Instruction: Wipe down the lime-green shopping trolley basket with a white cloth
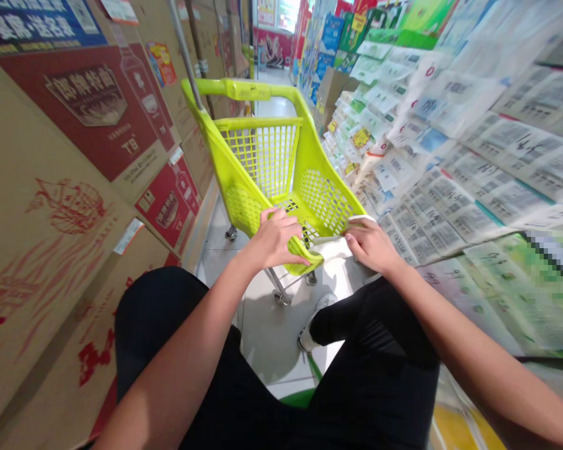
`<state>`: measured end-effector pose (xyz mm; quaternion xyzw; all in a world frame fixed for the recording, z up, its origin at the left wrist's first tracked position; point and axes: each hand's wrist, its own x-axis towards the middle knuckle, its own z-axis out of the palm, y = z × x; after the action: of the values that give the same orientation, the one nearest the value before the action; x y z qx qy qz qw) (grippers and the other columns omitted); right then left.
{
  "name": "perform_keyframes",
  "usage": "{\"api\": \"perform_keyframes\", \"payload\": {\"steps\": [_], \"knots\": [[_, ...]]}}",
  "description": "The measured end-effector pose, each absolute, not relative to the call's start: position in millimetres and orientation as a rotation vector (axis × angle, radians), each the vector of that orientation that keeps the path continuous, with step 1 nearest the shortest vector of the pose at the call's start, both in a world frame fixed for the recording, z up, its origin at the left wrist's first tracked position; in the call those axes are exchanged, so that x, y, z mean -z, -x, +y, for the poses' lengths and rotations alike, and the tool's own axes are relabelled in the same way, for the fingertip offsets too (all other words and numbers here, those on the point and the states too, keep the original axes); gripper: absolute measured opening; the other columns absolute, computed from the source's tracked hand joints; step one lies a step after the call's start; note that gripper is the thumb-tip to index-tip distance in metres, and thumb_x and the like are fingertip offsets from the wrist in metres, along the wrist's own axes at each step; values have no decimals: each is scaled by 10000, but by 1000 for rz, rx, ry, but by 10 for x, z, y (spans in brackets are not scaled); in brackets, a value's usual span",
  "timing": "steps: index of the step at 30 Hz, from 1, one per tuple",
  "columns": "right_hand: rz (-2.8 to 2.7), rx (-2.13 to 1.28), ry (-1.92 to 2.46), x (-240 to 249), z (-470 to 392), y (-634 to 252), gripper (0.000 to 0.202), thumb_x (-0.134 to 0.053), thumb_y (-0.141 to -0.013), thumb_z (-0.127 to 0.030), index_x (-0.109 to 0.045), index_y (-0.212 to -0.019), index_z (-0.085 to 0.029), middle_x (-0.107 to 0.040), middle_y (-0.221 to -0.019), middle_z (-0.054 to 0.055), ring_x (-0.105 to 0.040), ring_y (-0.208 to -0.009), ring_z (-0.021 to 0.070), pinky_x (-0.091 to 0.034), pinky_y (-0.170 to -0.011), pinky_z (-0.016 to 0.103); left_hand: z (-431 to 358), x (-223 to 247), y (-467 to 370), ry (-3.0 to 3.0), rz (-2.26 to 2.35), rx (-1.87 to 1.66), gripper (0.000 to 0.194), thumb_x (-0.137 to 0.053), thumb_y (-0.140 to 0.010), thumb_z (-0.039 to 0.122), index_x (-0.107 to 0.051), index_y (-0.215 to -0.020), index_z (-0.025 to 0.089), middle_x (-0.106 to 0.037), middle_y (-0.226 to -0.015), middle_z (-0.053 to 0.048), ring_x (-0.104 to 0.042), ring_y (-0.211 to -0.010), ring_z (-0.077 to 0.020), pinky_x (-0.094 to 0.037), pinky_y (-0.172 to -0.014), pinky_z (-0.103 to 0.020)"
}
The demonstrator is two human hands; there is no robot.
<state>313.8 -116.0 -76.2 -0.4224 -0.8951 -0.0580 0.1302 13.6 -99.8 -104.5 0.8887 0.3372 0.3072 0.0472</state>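
Observation:
In front of my knees stands a yellow-green plastic shopping cart (244,156) with a basket of perforated walls, on small wheels. My left hand (278,239) grips the near left corner of its rim, thumb and fingers curled around the edge. On the near right rim, my right hand (368,240) pinches a white cloth (332,248) and presses it against the cart. The cloth lies draped over the front edge between both hands. What it is made of, fabric or paper, I cannot tell.
Stacked cardboard cartons (145,156) line the left side close by. Piled packs of tissue (450,169) rise on the right. Beneath me a bit of a green seat (298,398) shows between my legs. A tiled aisle (274,106) runs on behind the cart.

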Motion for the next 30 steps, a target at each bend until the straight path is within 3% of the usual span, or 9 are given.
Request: {"api": "perform_keyframes", "payload": {"steps": [3, 5, 7, 10, 14, 18, 21, 26, 30], "knots": [[-2732, 120, 1032, 678, -1148, -3004, 409, -380, -1057, -321, -715, -842, -224, -762, -1074, 113, -544, -1283, 330, -416, -1035, 497, -1008, 1036, -174, -2706, 1051, -956, 530, -824, -728, 699, -671, -852, 207, -679, -923, -19, -567, -993, -261, -309, -1075, -501], [-2824, 12, 950, 706, -1199, -2791, 446, -328, -1070, -334, -695, -844, -218, -757, -1002, 103, -633, -1077, 278, -450, -862, 414, -1028, 1018, -184, -2710, 1084, -950, 388, -845, -758, 542, -672, -864, 210, -684, -931, -15, -572, -1016, -262, -304, -1088, -503], [-2868, -46, 1010, 762, -1206, -2680, 485, -278, -1087, -392, -673, -873, -211, -739, -895, 83, -631, -819, 224, -372, -679, 362, -1040, 999, -161, -2716, 1104, -929, 294, -839, -764, 428, -677, -879, 212, -688, -931, -10, -577, -1025, -259, -296, -1104, -503], [-2852, 77, 1279, 805, -1073, -2852, 522, -282, -1078, -493, -660, -862, -206, -701, -770, 75, -559, -658, 206, -243, -615, 360, -1017, 999, -97, -2722, 1070, -906, 412, -859, -745, 548, -693, -908, 208, -697, -946, -21, -580, -1019, -263, -302, -1095, -505], [-2775, 249, 1442, 774, -974, -3082, 576, -249, -1069, -489, -681, -835, -190, -672, -713, 100, -543, -650, 221, -248, -649, 365, -973, 1032, -91, -2720, 1038, -939, 613, -796, -699, 781, -687, -878, 205, -694, -937, -32, -578, -1015, -272, -310, -1078, -505], [-2750, 134, 1252, 832, -1277, -2693, 558, -247, -1086, -482, -698, -924, -196, -715, -805, 88, -586, -711, 213, -290, -687, 356, -1026, 1006, -132, -2748, 1095, -922, 434, -834, -747, 595, -680, -884, 213, -694, -934, -22, -579, -1036, -272, -300, -1098, -508], [-2763, 134, 1271, 892, -1386, -2554, 589, -301, -1064, -603, -691, -887, -199, -701, -758, 76, -560, -657, 201, -236, -638, 352, -1097, 966, -89, -2756, 1096, -884, 311, -826, -761, 465, -680, -888, 221, -695, -933, -10, -584, -1035, -259, -296, -1117, -497], [-2734, 267, 1485, 857, -1100, -3062, 647, -241, -1066, -551, -657, -723, -194, -629, -646, 93, -485, -598, 201, -206, -638, 360, -1123, 974, -19, -2729, 1021, -917, 566, -794, -730, 747, -689, -895, 216, -693, -941, -23, -586, -1013, -264, -307, -1101, -500], [-2671, 238, 1288, 896, -1239, -2920, 573, -249, -1076, -471, -642, -755, -203, -629, -674, 73, -512, -645, 204, -273, -705, 365, -1127, 992, -64, -2726, 1070, -916, 503, -826, -728, 681, -686, -880, 222, -703, -937, -24, -589, -1012, -269, -306, -1096, -513]]}}
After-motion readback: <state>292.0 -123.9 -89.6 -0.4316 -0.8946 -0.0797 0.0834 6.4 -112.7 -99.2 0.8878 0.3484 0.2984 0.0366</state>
